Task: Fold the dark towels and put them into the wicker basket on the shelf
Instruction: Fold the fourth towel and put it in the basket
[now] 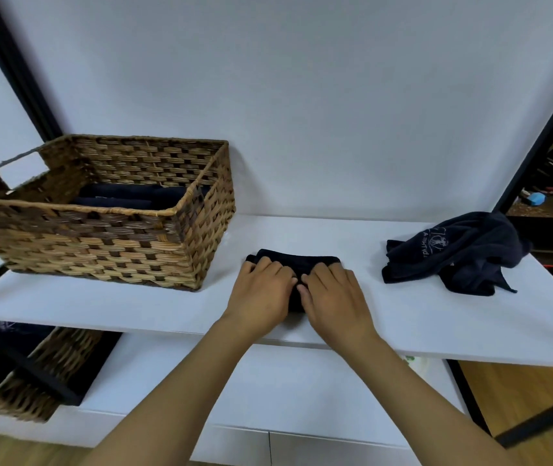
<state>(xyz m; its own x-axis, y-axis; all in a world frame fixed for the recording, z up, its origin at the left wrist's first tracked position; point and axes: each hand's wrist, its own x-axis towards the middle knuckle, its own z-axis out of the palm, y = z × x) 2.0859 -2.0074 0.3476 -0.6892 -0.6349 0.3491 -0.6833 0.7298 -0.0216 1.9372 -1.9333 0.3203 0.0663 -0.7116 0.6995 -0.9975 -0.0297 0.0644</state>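
From the head camera, a folded dark towel (297, 262) lay on the white shelf (403, 311), right of the wicker basket (107, 230). The left hand (260, 290) and right hand (332, 295) pressed down on it side by side, fingers (277, 270) lightly bent over the cloth, not clenched. Folded towels (124, 196) sat inside the basket. A crumpled towel (453, 253) lay well apart, further right.

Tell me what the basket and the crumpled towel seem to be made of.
Wicker basket: woven natural fibre, likely rattan or seagrass, by its tan and brown interlaced strips. Crumpled towel: soft dark cloth, probably cotton terry or microfibre, matte, limp folds, pale printed logo.
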